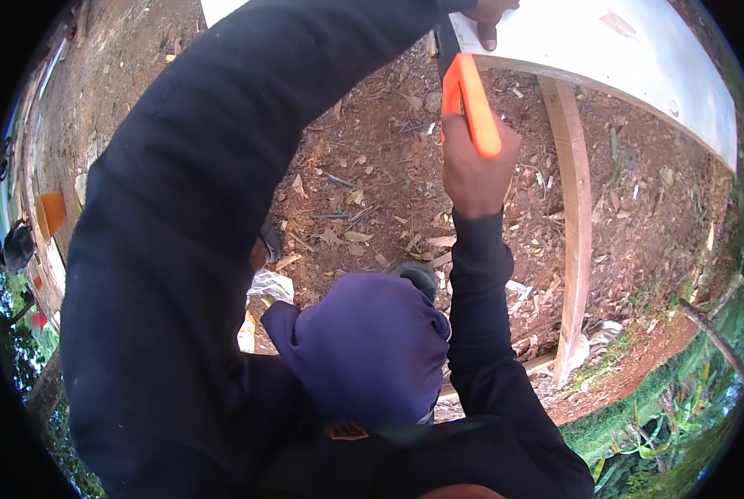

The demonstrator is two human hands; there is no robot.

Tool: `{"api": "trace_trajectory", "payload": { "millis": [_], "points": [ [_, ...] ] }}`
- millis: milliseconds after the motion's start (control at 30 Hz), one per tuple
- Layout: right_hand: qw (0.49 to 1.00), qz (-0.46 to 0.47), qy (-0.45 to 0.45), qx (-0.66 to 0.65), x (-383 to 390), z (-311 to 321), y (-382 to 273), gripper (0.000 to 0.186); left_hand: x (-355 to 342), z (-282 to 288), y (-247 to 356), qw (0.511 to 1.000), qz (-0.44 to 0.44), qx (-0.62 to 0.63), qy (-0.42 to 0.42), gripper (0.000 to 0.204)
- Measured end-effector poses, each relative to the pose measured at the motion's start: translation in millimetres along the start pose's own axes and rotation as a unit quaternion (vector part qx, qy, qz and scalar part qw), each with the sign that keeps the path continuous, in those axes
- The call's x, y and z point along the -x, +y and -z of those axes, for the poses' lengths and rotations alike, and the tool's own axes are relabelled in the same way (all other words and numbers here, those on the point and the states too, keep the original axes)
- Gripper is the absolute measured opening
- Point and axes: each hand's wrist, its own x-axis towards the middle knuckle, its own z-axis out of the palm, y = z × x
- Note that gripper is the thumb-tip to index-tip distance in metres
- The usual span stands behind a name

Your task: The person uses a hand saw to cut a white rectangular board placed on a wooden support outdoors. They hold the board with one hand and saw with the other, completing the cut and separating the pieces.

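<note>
An orange-handled handsaw (481, 112) is gripped by my right hand (477, 175), its dark blade (445, 40) against the left end of a white board (605, 37) at the top. My left hand (492, 23) rests on that board just right of the blade, one finger lying on its top and the rest partly out of frame. My dark-sleeved left arm (172, 183) arches across the view to it.
A wooden timber (570, 233) runs below the board over reddish soil scattered with chips and leaves. Purple fabric (359, 341) and dark footwear (417, 274) are beneath me. A weathered wooden surface (64, 166) lies left; branches (713, 333) and greenery are right.
</note>
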Motion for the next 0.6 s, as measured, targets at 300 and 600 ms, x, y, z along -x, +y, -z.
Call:
{"api": "trace_trajectory", "payload": {
  "millis": [300,600],
  "points": [
    [0.996,0.009,-0.033,0.086,94,26,10,0.008,11,-6,0,0.998,0.028,0.006,-0.057,0.068],
    [0.997,-0.031,-0.034,0.054,143,55,-16,0.014,10,-15,-6,1.000,0.012,0.001,-0.017,0.076]
  ]
}}
